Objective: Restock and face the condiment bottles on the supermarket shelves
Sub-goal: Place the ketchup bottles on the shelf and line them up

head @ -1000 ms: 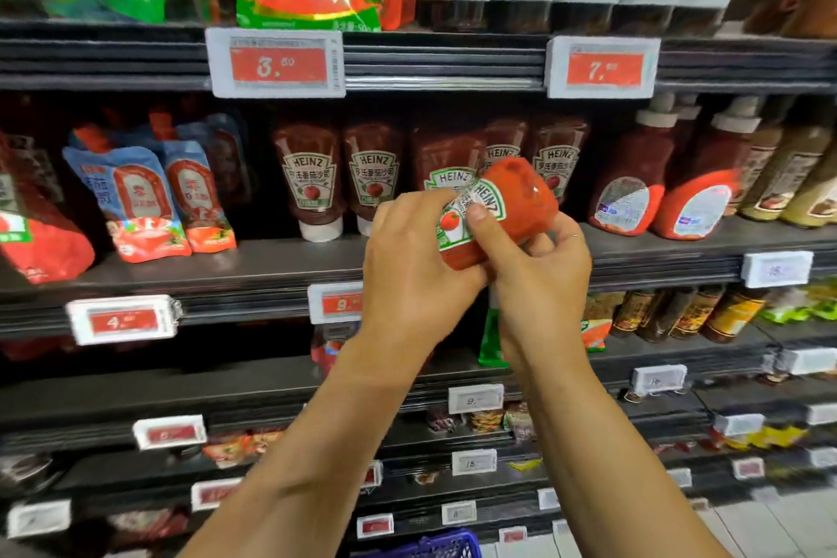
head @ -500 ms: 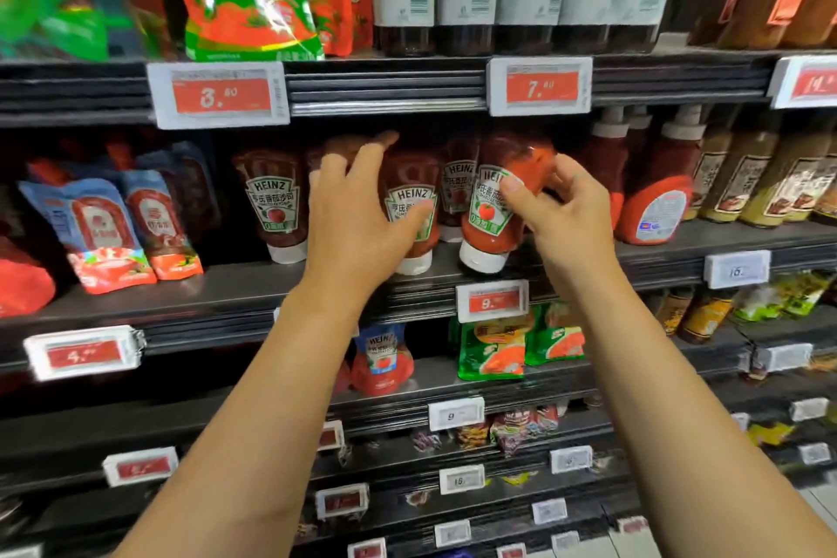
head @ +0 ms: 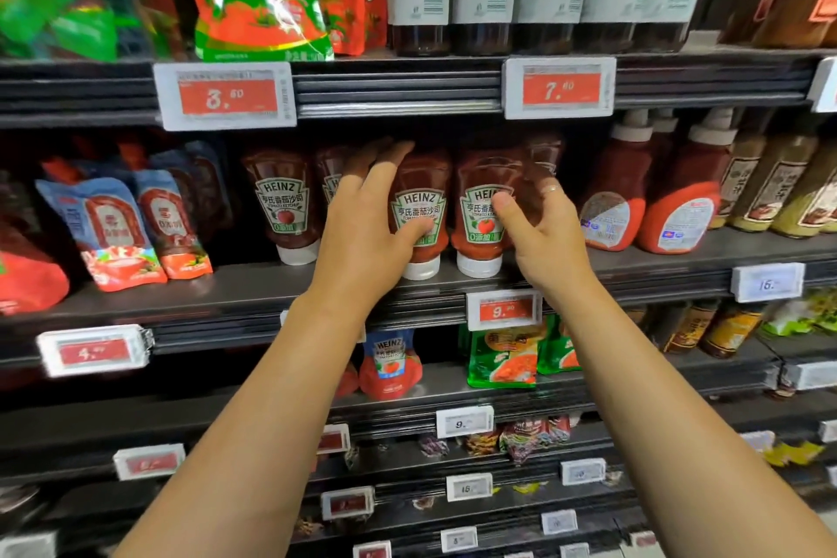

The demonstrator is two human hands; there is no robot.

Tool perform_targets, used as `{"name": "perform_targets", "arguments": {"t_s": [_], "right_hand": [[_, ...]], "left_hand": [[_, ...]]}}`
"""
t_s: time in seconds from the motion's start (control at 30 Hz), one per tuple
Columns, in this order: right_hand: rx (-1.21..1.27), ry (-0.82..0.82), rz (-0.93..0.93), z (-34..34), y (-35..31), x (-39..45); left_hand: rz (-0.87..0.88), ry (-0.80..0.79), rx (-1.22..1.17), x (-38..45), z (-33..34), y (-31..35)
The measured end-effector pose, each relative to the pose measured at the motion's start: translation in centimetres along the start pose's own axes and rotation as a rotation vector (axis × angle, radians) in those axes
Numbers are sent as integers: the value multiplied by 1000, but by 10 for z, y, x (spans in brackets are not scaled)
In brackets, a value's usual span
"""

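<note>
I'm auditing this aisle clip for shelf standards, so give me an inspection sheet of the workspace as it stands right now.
Surface: dark shelf, price tags on its front rail.
Job's things: Heinz ketchup bottles stand cap-down in a row, labels forward; one under the left hand, its neighbour at the right hand, another apart to the left.
Clutter: blue sauce pouches lean at left.
Grippers: left hand grips its bottle; right hand curls round its bottle's side.
Cables: nothing seen.
Surroundings: red squeeze bottles at right; green pouches on the shelf below.
</note>
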State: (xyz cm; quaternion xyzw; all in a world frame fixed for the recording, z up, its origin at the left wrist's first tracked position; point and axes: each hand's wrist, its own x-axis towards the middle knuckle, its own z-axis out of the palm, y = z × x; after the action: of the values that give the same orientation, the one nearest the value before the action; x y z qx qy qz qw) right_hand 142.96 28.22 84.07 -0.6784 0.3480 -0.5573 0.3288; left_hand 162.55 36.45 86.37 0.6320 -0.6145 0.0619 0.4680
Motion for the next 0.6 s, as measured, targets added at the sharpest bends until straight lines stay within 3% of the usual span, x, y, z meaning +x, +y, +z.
{"name": "perform_targets", "arguments": {"t_s": [0.17,0.6], "right_hand": [[-106,83,0,7,1,-1],[-241,93,49,7,7,-23]], "left_hand": [[-1,8,21,0,-1,-1],[32,3,-26,-14,-5,-4]]}}
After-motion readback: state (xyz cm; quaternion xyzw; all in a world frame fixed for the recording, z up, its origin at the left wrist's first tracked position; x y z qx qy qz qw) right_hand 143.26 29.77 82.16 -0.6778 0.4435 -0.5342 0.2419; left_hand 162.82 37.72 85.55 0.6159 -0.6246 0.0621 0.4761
